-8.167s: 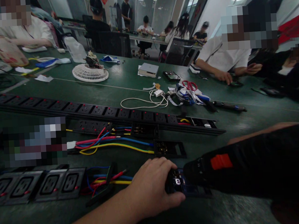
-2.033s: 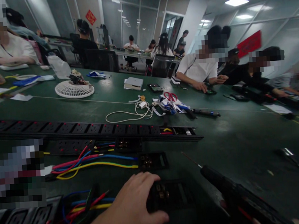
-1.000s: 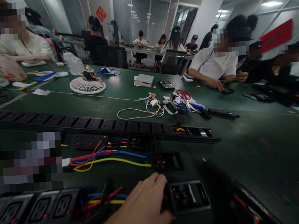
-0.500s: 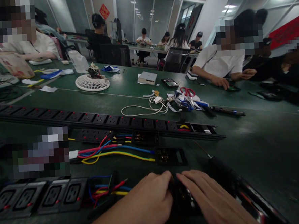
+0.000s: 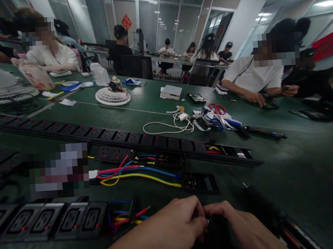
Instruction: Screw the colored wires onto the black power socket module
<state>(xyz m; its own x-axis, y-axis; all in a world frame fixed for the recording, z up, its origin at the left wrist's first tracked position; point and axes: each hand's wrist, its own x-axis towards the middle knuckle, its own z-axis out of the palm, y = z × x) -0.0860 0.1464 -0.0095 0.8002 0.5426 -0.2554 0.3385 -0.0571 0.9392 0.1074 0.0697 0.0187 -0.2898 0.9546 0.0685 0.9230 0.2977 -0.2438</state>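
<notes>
My left hand (image 5: 186,219) is closed, thumb and forefinger pinched at the upper edge of a black plastic part (image 5: 216,232). On its other side my right hand (image 5: 236,219) curls over the same part, fingertips meeting those of the left; its thumb is hidden. Small metal bits glint on the part, but its detail is too dark to make out. Left of my wrist lies a strip of black sockets (image 5: 69,220) with loose red, blue and yellow wires (image 5: 131,217). Beyond my hands lies a black terminal module (image 5: 199,182) joined to coloured wires (image 5: 147,172).
A long black socket strip (image 5: 122,136) crosses the table. A screwdriver (image 5: 261,201) lies right of my right hand. Farther off are a white cable (image 5: 167,132), red-handled scissors (image 5: 217,109), a fan grille (image 5: 113,97) and a grey box (image 5: 171,92). Co-workers sit around the table.
My right hand has gone from lying flat along the black part to curling round its top. My left fingers now pinch its edge. The whole view has shifted slightly.
</notes>
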